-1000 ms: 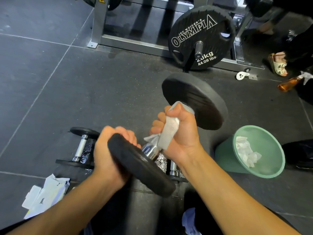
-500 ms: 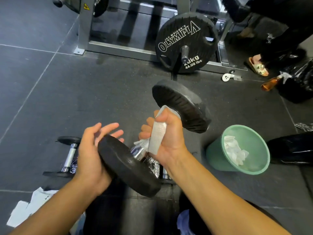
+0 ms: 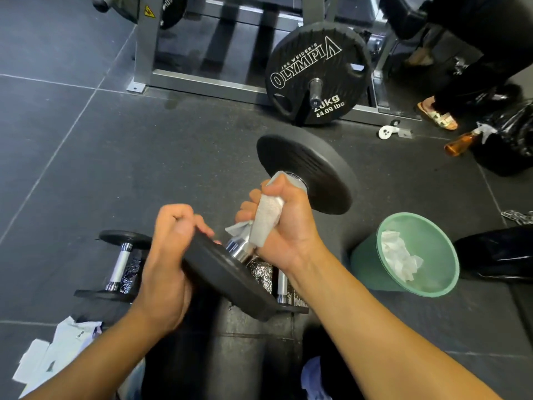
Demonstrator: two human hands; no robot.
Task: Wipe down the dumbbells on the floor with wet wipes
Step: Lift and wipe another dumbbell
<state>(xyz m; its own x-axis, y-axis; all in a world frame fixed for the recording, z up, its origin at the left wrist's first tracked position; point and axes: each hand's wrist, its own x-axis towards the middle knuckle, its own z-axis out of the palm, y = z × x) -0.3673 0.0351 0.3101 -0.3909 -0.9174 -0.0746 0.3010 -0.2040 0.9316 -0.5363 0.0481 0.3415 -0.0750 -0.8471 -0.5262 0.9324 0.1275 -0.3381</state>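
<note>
Bottom left: torn white wipe packet [image 3: 54, 353] flat on the dark rubber floor [image 3: 138, 157], just beside the left forearm.

Left hand [image 3: 168, 255]: fingers curled over the rim of the held dumbbell's near plate [image 3: 230, 281], gripping it.

Right hand [image 3: 284, 226]: fisted around the handle, with the wet wipe [image 3: 266, 219] trapped between palm and bar. One wipe corner sticks out on the left side of the fist. Only a short chrome stub of the handle [image 3: 239, 251] shows, between the fist and the near plate.

Held dumbbell [image 3: 305, 171]: off the floor and tilted, near plate low and left, far plate high and right, just past the right thumb.

Under it, on the floor: a second dumbbell [image 3: 121, 264] left of the left hand, chrome bar and black plates. A third dumbbell [image 3: 281, 284] is mostly hidden behind the near plate and right wrist; only part of its bar and one plate edge show.

Right of the right forearm: green bin [image 3: 364, 267], mouth tipped toward the camera, crumpled white wipes [image 3: 399, 255] inside. Whether it is lying down or just leaning, can't tell.

Further back: black Olympia 20 kg plate [image 3: 317, 73] on a bar end, in front of the grey rack frame [image 3: 202, 82].

Far right: amber spray bottle [image 3: 461, 143] lying against a black bag [image 3: 510, 145], and another person's sandalled foot [image 3: 438, 116] near the rack.
</note>
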